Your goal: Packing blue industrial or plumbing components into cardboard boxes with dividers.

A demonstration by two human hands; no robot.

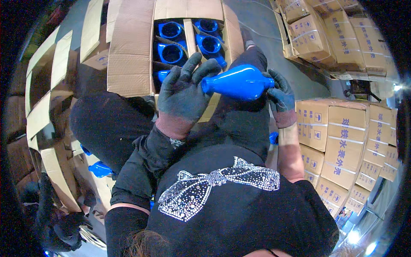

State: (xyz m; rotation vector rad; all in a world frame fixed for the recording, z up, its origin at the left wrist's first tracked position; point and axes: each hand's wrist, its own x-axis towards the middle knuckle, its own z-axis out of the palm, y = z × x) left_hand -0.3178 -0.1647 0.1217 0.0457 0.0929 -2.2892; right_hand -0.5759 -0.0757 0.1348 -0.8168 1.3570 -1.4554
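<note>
Blue casting [240,82] lies from 9 to 3 o'clock: left hand [183,95] spread open at 9, right hand [280,95] pinching the narrow 3 o'clock end.

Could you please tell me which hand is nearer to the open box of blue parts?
Left: in the picture, the left hand overlaps the near edge of the open box; the right hand is farther right, at the narrow end of the held blue part.

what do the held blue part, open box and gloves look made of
Held blue part: perhaps painted metal or plastic, glossy with bright highlights.
Open box: matte brown cardboard, with stiff folded flaps.
Gloves: probably fabric, with reddish knit-looking cuffs and dark coating.
</note>
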